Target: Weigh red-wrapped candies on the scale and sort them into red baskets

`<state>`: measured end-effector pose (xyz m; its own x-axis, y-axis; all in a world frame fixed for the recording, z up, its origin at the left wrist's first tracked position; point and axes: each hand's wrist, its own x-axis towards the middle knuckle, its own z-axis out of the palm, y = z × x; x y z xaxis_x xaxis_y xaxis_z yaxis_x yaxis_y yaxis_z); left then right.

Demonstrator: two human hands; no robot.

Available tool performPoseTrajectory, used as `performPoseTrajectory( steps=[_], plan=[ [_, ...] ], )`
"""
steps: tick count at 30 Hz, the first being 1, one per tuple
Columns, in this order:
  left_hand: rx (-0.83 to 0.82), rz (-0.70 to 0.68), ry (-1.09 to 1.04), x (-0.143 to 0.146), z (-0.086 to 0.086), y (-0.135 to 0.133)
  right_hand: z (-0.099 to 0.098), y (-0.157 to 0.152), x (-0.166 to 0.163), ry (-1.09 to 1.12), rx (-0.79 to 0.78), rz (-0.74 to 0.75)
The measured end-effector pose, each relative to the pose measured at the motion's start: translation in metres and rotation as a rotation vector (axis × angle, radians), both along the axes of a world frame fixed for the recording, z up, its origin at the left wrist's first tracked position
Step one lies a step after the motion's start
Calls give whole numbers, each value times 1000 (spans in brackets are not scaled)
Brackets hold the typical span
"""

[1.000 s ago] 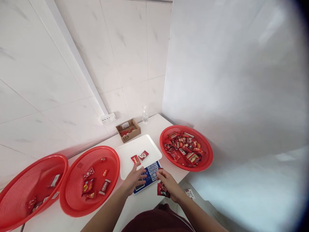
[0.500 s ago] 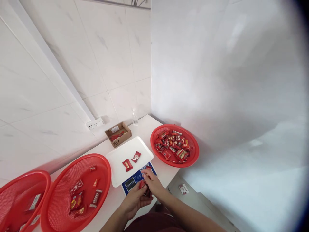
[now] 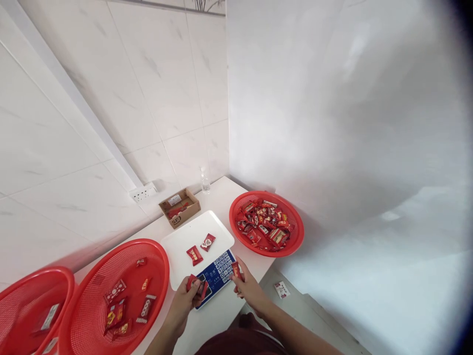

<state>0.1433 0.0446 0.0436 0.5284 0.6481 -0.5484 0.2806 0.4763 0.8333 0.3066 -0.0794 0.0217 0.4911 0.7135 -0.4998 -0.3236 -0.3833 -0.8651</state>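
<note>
My left hand (image 3: 184, 301) is closed around several red-wrapped candies (image 3: 199, 287), held over the front left part of the scale's blue keypad panel (image 3: 216, 273). In my right hand (image 3: 248, 286), one small red candy (image 3: 236, 269) is pinched between thumb and fingers at the panel's right end. Two more wrapped pieces, a red packet (image 3: 194, 255) and a red-and-white packet (image 3: 208, 241), lie apart on the scale's white tray (image 3: 177, 236). How many candies my left hand holds is hidden by its fingers.
Right of the scale stands a red basket (image 3: 301, 231) heaped with candies. To the left, another red basket (image 3: 166, 261) holds several packets, beside a further red basket (image 3: 70, 276). A cardboard box (image 3: 185, 216) and a clear bottle (image 3: 205, 181) stand along the wall. A card (image 3: 282, 290) lies below.
My hands, together before, have moved apart. The left went left with the bunch of candies; the right moved slightly right with one candy, uncovering the keypad.
</note>
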Motion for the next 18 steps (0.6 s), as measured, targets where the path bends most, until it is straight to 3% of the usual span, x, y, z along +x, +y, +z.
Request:
performPoseTrajectory(
  steps=[5,12,18],
  plan=[
    [165,23,111,-12,-4,25,-9,-4,0,12,4,35],
    [349,142,250,-1,1,60,-11,0,-1,32,-15,89],
    [565,86,216,1,-6,49,-2,2,0,47,-2,148]
  ],
)
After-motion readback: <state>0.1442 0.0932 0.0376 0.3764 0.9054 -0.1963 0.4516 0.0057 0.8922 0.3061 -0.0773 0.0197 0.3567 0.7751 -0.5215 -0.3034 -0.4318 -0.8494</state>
